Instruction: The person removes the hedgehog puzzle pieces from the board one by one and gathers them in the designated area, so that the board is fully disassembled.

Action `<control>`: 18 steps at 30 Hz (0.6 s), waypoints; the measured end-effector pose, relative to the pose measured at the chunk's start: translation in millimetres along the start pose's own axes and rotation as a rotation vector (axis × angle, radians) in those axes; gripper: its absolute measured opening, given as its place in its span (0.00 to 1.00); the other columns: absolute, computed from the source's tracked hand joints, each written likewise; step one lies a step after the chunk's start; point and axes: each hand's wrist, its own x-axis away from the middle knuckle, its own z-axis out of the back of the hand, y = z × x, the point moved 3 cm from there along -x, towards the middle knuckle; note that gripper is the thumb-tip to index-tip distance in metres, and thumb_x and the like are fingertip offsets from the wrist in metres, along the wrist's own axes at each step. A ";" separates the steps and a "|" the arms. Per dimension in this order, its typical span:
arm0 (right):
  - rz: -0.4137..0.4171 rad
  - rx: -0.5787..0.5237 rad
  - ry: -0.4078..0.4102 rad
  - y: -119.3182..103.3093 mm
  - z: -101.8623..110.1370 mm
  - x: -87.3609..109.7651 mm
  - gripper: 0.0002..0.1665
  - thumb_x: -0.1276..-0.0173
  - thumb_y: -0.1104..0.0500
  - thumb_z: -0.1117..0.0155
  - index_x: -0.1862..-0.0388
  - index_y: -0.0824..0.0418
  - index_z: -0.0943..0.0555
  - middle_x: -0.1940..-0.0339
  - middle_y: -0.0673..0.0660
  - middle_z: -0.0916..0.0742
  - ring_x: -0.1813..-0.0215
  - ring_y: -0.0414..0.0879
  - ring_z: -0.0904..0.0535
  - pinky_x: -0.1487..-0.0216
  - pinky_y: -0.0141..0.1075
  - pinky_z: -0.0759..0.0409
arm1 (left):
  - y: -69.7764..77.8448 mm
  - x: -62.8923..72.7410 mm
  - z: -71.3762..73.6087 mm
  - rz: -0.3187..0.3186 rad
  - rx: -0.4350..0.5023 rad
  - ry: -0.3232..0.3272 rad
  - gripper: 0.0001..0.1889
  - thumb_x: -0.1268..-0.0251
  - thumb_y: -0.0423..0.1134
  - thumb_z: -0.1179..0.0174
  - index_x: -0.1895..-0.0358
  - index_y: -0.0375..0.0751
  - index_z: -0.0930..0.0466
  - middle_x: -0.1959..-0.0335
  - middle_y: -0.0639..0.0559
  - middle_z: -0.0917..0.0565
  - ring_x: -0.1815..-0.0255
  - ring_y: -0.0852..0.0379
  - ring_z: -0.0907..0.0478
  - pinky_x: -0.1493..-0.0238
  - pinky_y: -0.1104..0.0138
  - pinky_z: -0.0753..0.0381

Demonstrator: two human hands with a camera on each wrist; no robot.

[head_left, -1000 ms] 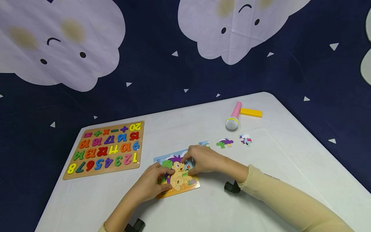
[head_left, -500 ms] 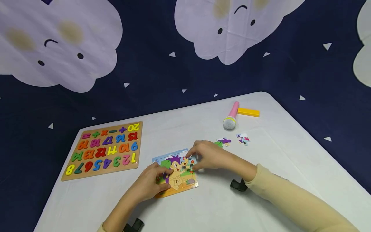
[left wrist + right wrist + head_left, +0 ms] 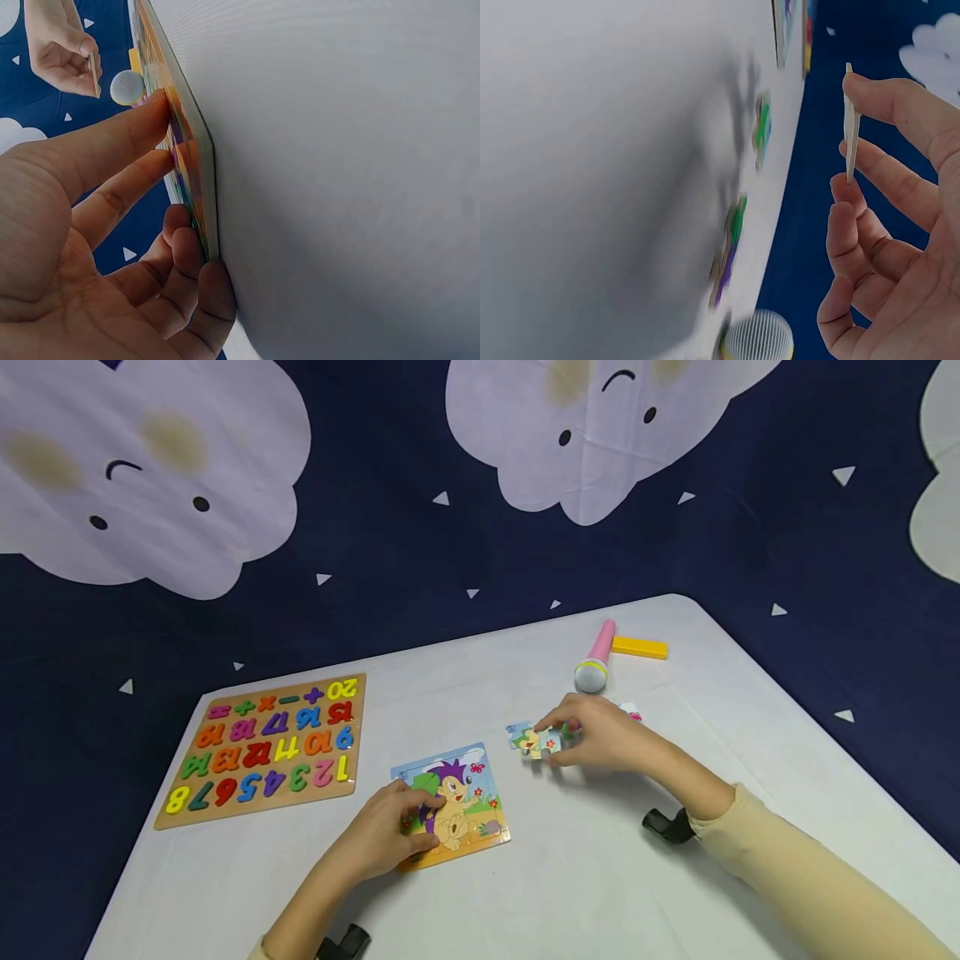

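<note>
A hedgehog picture puzzle board [image 3: 489,827] lies flat on the table, with the left hand [image 3: 382,831] over its left side. The thumb and a finger rest on its face; other fingertips touch its edge in the left wrist view, the lowest close to the tabletop. The right hand [image 3: 600,733] pinches a puzzle piece [image 3: 851,124] between thumb and fingers, above the table. A blue-edged, green piece [image 3: 514,732] lies behind the held one. A green and purple piece [image 3: 731,247] is mostly hidden by the right hand in the head view.
Another loose puzzle piece [image 3: 632,710] shows partly behind the right hand. A pink toy microphone [image 3: 598,652] touches a yellow block [image 3: 640,647] at the back right. A wooden number board [image 3: 262,739] occupies the table's left side. A patterned dark blue cloth [image 3: 390,527] hangs behind.
The right hand has moved from the board up and right, carrying the pinched piece to the loose pieces. The left hand has stayed on the board.
</note>
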 end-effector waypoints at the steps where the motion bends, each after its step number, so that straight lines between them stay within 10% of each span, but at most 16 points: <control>1: -0.004 -0.002 0.008 4.2 3.7 2.2 0.24 0.41 0.51 0.14 0.44 0.47 0.08 0.56 0.47 0.11 0.54 0.49 0.21 0.55 0.37 0.24 | 0.3 -0.1 0.2 0.000 0.002 -0.001 0.22 0.44 0.41 0.17 0.45 0.60 0.08 0.59 0.55 0.22 0.56 0.56 0.29 0.47 0.55 0.20; 18: -0.067 0.033 0.056 55.1 40.7 38.4 0.25 0.43 0.50 0.12 0.47 0.53 0.08 0.57 0.45 0.09 0.54 0.46 0.17 0.48 0.46 0.18 | 1.1 -0.2 0.7 0.007 0.011 0.000 0.22 0.44 0.41 0.17 0.45 0.59 0.08 0.62 0.56 0.24 0.58 0.57 0.31 0.55 0.62 0.27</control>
